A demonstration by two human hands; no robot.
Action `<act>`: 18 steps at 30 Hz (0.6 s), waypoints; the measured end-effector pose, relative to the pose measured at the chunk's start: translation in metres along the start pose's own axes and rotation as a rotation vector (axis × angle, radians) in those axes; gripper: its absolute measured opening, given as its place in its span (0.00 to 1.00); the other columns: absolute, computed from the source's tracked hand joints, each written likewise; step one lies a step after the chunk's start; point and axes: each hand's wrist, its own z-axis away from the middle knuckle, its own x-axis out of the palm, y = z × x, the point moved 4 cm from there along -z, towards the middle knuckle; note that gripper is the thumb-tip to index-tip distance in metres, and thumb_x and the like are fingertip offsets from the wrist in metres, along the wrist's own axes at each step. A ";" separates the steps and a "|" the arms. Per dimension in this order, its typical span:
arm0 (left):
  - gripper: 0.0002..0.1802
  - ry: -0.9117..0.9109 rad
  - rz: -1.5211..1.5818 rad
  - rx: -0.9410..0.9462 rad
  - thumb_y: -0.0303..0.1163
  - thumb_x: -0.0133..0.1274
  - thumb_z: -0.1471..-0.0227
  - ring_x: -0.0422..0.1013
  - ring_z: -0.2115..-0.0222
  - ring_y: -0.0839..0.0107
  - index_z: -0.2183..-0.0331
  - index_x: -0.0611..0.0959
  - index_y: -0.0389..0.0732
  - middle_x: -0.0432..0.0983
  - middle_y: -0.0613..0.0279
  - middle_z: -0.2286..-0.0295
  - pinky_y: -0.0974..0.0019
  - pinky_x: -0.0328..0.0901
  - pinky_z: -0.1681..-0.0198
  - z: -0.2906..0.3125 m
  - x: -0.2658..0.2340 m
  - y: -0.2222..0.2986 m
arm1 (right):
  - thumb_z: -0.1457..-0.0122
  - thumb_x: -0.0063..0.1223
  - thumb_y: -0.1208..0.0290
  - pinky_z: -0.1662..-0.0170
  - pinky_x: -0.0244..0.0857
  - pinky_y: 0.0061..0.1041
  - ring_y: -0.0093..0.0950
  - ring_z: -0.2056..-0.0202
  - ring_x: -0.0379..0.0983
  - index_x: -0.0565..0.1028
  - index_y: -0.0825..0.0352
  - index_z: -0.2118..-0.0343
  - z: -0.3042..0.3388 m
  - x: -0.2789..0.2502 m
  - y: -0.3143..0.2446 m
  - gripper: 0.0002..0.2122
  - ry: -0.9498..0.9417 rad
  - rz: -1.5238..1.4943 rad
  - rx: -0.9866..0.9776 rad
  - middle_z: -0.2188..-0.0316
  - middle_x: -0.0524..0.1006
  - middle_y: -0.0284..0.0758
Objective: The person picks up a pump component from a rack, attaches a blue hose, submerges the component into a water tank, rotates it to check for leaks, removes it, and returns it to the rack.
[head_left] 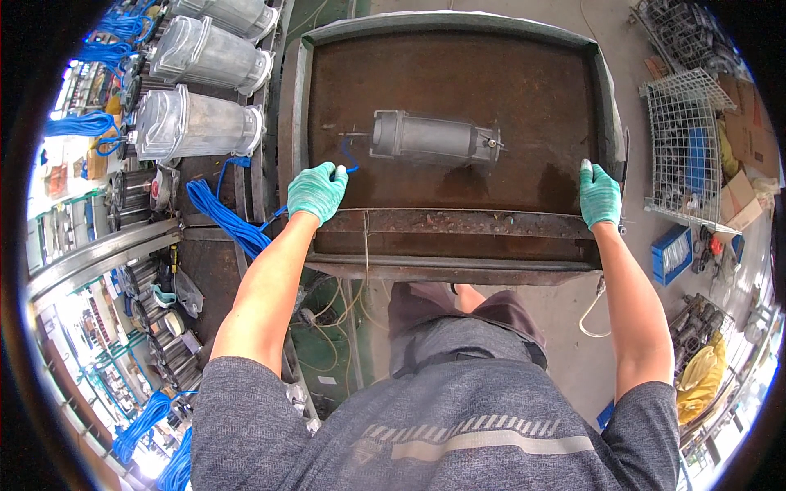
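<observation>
Currently, the green-gloved left hand (318, 194) and green-gloved right hand (600, 196) rest at the left and right ends of the rusty steel crossbar (475, 222), fingers curled, thumbs extended; the grip is partly hidden and cannot be confirmed. Hold both hands level and load each side equally. Beyond, the grey cylindrical metal housing (434, 137) lies on its side in the rust-brown rectangular metal tank (302, 106), apart from both hands. Route the coiled blue cable (225, 213), near left, clear of the fingers.

Grey floor (565, 319) running down the R side, green floor patch (315, 348) lower ctr-L, wire cage (665, 143) far R w/ cardboard boxes (749, 123) beside it, blue crate (657, 263) below, v. bright light (49, 176) flooding the L edge!
</observation>
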 end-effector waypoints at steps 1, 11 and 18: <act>0.22 0.006 0.002 0.005 0.51 0.47 0.38 0.77 0.65 0.43 0.69 0.84 0.44 0.81 0.45 0.70 0.44 0.71 0.59 0.000 0.000 0.000 | 0.30 0.44 0.52 0.61 0.70 0.49 0.54 0.67 0.77 0.79 0.65 0.66 0.000 0.000 0.000 0.21 -0.003 -0.003 -0.002 0.71 0.80 0.53; 0.22 -0.005 -0.001 0.000 0.52 0.47 0.37 0.77 0.65 0.42 0.68 0.84 0.44 0.81 0.44 0.70 0.44 0.71 0.60 0.000 0.001 -0.001 | 0.30 0.43 0.51 0.61 0.70 0.49 0.54 0.67 0.77 0.79 0.65 0.66 0.000 0.000 0.000 0.21 -0.009 -0.009 0.013 0.70 0.80 0.53; 0.23 -0.007 -0.009 0.007 0.52 0.46 0.37 0.77 0.65 0.42 0.68 0.84 0.44 0.81 0.44 0.70 0.44 0.71 0.59 0.000 0.000 0.000 | 0.30 0.43 0.51 0.59 0.70 0.48 0.54 0.66 0.77 0.80 0.66 0.65 0.000 0.000 0.001 0.21 -0.008 -0.013 0.013 0.70 0.80 0.53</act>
